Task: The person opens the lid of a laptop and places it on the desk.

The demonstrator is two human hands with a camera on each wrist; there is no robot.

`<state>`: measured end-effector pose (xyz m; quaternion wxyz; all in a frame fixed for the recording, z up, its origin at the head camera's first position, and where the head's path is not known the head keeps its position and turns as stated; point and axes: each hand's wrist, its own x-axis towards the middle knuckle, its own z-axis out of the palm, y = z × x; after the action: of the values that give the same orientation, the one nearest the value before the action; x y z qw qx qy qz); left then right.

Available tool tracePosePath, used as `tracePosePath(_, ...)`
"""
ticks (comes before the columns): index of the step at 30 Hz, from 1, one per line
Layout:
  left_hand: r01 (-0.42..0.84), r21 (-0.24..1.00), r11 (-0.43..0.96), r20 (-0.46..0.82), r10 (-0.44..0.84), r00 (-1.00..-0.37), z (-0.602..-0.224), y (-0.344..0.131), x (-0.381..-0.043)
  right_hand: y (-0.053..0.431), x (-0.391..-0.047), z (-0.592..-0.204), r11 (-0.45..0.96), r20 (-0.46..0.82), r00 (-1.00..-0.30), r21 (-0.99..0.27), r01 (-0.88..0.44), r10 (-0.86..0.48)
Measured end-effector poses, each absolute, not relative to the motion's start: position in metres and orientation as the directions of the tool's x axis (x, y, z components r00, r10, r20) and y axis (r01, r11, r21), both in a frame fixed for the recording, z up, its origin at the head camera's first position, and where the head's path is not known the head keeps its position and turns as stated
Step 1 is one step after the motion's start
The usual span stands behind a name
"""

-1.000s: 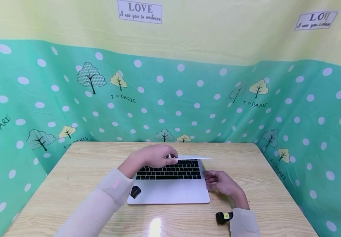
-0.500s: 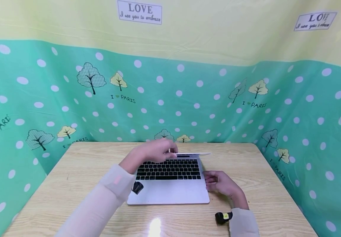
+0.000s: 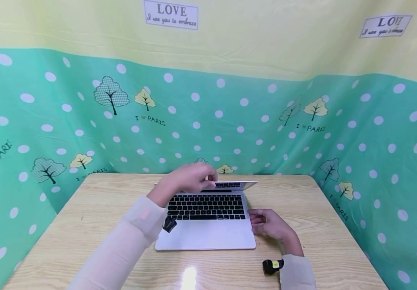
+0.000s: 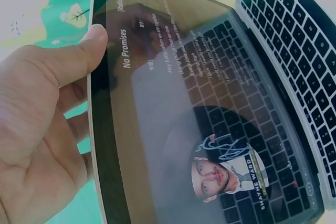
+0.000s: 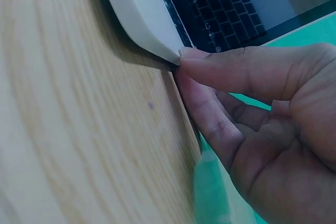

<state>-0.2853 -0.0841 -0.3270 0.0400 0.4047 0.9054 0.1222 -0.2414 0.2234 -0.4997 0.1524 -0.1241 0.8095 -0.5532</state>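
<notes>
A silver laptop [image 3: 206,235] with black keys sits on the wooden table, its lid partly raised. My left hand [image 3: 194,177] holds the lid's top edge; in the left wrist view the thumb [image 4: 84,59] lies on the dark screen border and the other fingers go behind the lid. The lit screen [image 4: 163,93] displays "No Promises", lyrics and a round portrait, with the keyboard reflected in it. At the laptop's right side, my right hand [image 3: 271,223] pinches the edge of the base between thumb [image 5: 236,66] and forefinger.
The light wooden table [image 3: 96,225] extends around the laptop. Behind and beside it hangs a green and yellow curtain [image 3: 208,104] printed with dots and trees. Black wrist cameras show at both sleeves, the right one [image 3: 271,266] close over the table.
My left hand has moved up and back with the lid, which stands more open. More of the keyboard's upper rows and part of the screen show. My right hand stays at the base.
</notes>
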Motion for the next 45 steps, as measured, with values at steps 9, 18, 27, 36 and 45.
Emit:
tracePosePath(9, 0.697, 0.202, 0.688, 0.069, 0.7, -0.711, -0.321, -0.082, -0.292, 0.222, -0.243, -0.502, 0.37, -0.136, -0.932, -0.929, 0.002, -0.337)
tracePosePath(18, 0.66, 0.174, 0.731, 0.145, 0.644, -0.751, -0.32, -0.08, -0.299, 0.222, -0.243, -0.504, 0.378, -0.139, -0.936, -0.926, 0.007, -0.323)
tracePosePath(27, 0.611, 0.145, 0.778, 0.198, 0.583, -0.788, -0.319, -0.08, -0.305, 0.222, -0.244, -0.504, 0.366, -0.139, -0.936, -0.931, 0.012, -0.324)
tracePosePath(36, 0.551, 0.115, 0.826, 0.255, 0.512, -0.82, -0.318, -0.08, -0.311, 0.22, -0.243, -0.502, 0.379, -0.148, -0.943, -0.925, 0.025, -0.299)
tracePosePath(45, 0.513, 0.033, 0.858, 0.346, 0.472, -0.811, -0.319, -0.079, -0.317, 0.219, -0.242, -0.502, 0.39, -0.149, -0.947, -0.92, 0.028, -0.284)
